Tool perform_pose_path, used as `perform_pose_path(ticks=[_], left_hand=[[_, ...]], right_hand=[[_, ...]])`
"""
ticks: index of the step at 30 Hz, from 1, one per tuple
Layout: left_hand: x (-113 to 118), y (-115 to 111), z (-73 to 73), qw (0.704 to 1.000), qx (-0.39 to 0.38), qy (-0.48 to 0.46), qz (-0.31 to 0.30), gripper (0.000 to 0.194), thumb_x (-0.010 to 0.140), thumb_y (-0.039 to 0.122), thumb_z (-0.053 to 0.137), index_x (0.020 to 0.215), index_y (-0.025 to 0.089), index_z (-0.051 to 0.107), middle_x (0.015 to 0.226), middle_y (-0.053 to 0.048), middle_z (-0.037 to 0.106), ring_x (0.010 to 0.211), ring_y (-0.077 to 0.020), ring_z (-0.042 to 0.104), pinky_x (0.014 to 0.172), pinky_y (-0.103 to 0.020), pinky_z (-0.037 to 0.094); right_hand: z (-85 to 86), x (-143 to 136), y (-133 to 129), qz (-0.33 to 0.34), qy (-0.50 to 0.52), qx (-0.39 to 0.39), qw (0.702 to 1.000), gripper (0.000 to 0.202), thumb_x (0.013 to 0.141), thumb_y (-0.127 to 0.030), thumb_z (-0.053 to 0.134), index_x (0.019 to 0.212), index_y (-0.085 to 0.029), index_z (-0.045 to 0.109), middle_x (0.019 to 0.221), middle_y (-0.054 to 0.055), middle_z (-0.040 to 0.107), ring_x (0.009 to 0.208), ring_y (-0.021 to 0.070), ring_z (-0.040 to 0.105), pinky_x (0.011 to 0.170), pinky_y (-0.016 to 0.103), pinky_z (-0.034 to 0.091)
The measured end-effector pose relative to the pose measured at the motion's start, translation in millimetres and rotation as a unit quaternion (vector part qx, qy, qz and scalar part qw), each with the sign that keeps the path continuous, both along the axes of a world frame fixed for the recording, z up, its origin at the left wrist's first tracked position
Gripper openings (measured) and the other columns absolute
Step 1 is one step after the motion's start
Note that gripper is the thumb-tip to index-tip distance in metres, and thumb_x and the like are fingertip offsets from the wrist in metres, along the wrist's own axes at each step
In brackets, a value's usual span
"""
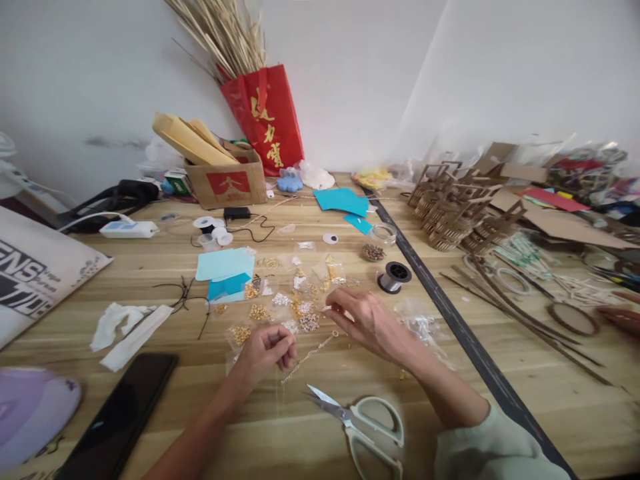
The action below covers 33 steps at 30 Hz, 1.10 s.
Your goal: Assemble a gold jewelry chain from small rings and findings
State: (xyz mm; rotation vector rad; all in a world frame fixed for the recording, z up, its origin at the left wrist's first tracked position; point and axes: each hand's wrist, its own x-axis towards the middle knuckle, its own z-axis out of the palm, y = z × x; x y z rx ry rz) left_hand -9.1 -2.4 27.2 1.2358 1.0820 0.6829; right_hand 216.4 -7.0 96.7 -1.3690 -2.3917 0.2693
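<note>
My left hand [269,349] is closed with the fingertips curled together; what it pinches is too small to make out. A faint, thin clear line runs down just below it. My right hand [363,319] has thumb and fingers drawn together beside the bead piles, and any small piece between them cannot be made out. Between the hands lies a fine chain [310,353] with a ring at its upper end. Gold beads [259,311] and silver beads [309,323] sit in small heaps ahead of the hands. Scissors [345,417] with pale handles lie spread nearer to me.
A wire spool [395,277] stands right of the beads, near a dark strip [440,300] across the table. A black phone [120,413] lies front left. Blue sheets [225,267], a cardboard box [227,183] and small woven baskets [450,207] are farther back. Another person's hand [620,313] shows at right.
</note>
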Motion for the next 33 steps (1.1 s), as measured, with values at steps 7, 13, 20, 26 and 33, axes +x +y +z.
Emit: perform_pose_path(ticks=[7,13,20,26,33], left_hand=[[-3,0,5.4,1.000,-0.014,-0.026,-0.005,0.033,0.070,0.044,0.068,0.063,0.013,0.058,0.057,-0.002,0.064,0.047,-0.0104,0.056,0.047,-0.022,0.046],[-7,0,5.0,0.999,-0.015,-0.045,-0.003,0.029,0.073,0.040,0.067,0.066,0.013,0.059,0.060,-0.002,0.064,0.049,-0.0105,0.057,0.049,-0.022,0.047],[-13,3,4.6,0.999,-0.005,-0.050,-0.002,0.025,0.074,0.037,0.065,0.067,0.013,0.060,0.061,-0.001,0.064,0.050,-0.0104,0.057,0.049,-0.022,0.047],[-15,6,3.0,0.999,-0.008,-0.047,0.000,0.024,0.074,0.036,0.066,0.068,0.014,0.060,0.061,-0.001,0.064,0.050,-0.0109,0.057,0.049,-0.022,0.046],[-17,8,0.8,0.999,-0.003,-0.042,0.000,0.022,0.074,0.035,0.067,0.069,0.014,0.062,0.063,-0.001,0.066,0.052,-0.0114,0.058,0.050,-0.023,0.048]], right_hand=[[-5.8,17,-5,-0.022,-0.038,-0.039,0.998,0.015,0.094,-0.021,0.049,0.082,-0.017,0.056,0.075,0.002,0.061,0.062,0.0119,0.055,0.058,0.023,0.030],[-18.1,34,-13,-0.040,-0.055,-0.077,0.995,0.015,0.094,-0.021,0.048,0.082,-0.018,0.056,0.076,0.001,0.062,0.062,0.0124,0.055,0.058,0.024,0.030],[-26.8,47,-25,-0.070,-0.063,-0.125,0.988,0.011,0.091,-0.016,0.051,0.085,-0.018,0.059,0.077,0.001,0.064,0.062,0.0124,0.056,0.058,0.023,0.031],[-27.5,60,-40,-0.047,-0.093,-0.183,0.977,0.014,0.089,-0.013,0.049,0.081,-0.019,0.060,0.079,0.001,0.063,0.068,0.0135,0.057,0.060,0.024,0.033],[-28.3,66,-61,0.018,-0.158,-0.238,0.958,0.018,0.089,-0.012,0.050,0.075,-0.018,0.059,0.079,0.002,0.061,0.074,0.0156,0.059,0.062,0.025,0.034]])
